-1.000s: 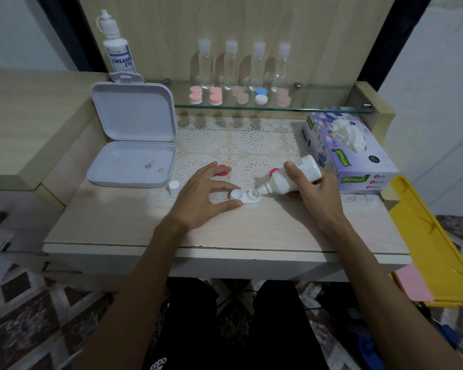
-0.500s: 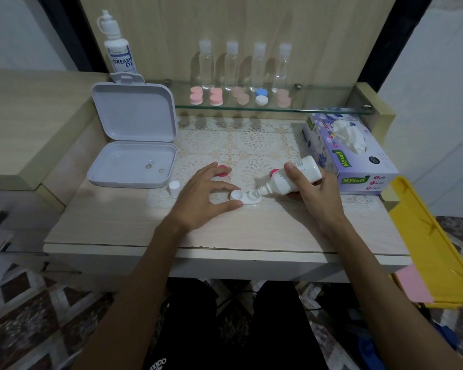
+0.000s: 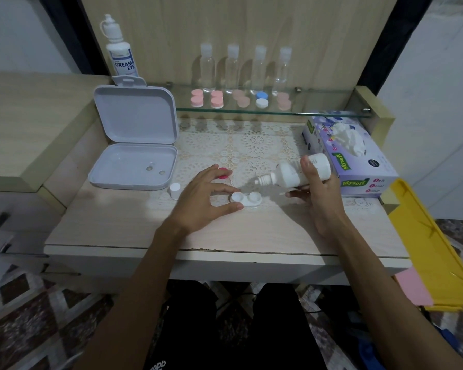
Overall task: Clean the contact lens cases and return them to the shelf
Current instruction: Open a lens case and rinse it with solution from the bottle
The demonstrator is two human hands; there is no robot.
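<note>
1. The contact lens case, white with both wells uncapped, lies on the bench between your two hands, on the near edge of the lace mat.
2. Your left hand rests on the bench just left of the case, fingers spread and relaxed; the thumb tip and a fingertip touch the case's left well, bracketing it without curling round it.
3. Your right hand is wrapped round the white solution bottle, held nearly on its side with the uncapped nozzle pointing left, above and just right of the case's right well and clear of it.
4. A pink cap lies on the mat behind your left fingers, partly hidden by them; a small white cap stands just left of that hand.
5. Further left, the open grey box lies with its lid upright and two small round items inside.
6. To the right of the bottle sits the tissue box.
7. Behind, the glass shelf carries five more lens cases in front of four clear bottles; a Dream Eye bottle stands behind the grey box.
</note>
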